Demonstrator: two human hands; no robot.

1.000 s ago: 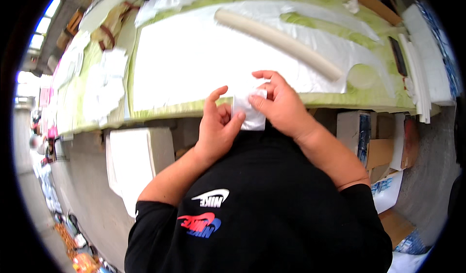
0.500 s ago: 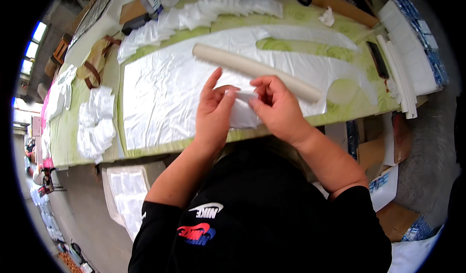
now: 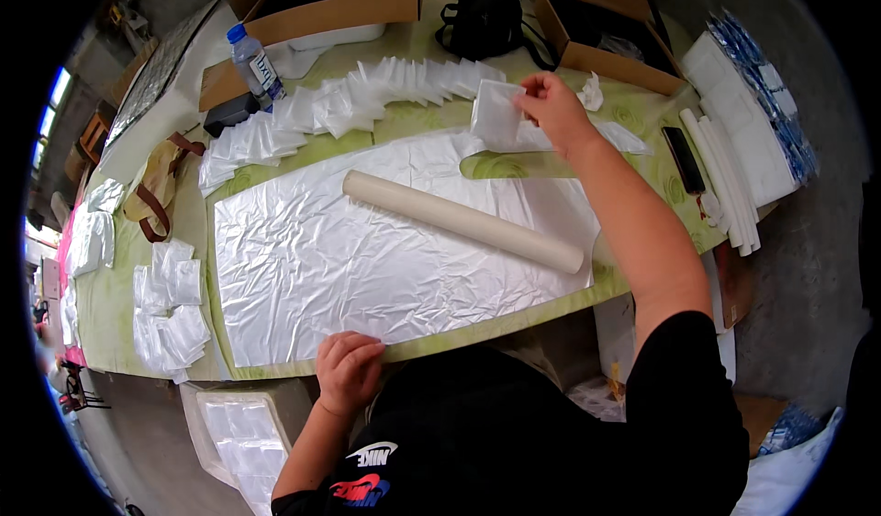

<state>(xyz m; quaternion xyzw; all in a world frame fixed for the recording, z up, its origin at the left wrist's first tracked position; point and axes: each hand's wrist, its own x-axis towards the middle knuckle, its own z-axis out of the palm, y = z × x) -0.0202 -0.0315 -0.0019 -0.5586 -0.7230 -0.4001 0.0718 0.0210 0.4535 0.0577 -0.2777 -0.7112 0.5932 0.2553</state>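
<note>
- Head view: the right hand (image 3: 549, 103) is stretched out to the far side of the surface (image 3: 119, 305), its fingers (image 3: 530, 97) pinched on the edge of a small folded white sheet (image 3: 496, 112) held tilted just above the top.
- The folded white sheet sits beyond the cardboard roll (image 3: 463, 220), close to the end of a curving row of folded white pieces (image 3: 367, 94) that runs away from it along the far side.
- The left hand (image 3: 347, 369) rests at the near edge of the surface, on the side of the cardboard roll closest to the person; its fingers (image 3: 353, 346) are curled into a loose fist, touching the near edge of the large crinkled white sheet (image 3: 349, 268) and holding nothing that shows.
- The cardboard roll lies slantwise across the large crinkled white sheet.
- Left of the cardboard roll lies a small heap of folded white squares (image 3: 170, 310); a brown strap (image 3: 161, 195) lies beyond that heap.
- Beyond the roll stand a plastic water bottle (image 3: 255, 62), a black bag (image 3: 486, 11) and an open cardboard box (image 3: 596, 30).
- Right of the roll lie a dark flat device (image 3: 684, 160) and a stack of white rolled sheets (image 3: 725, 181).
</note>
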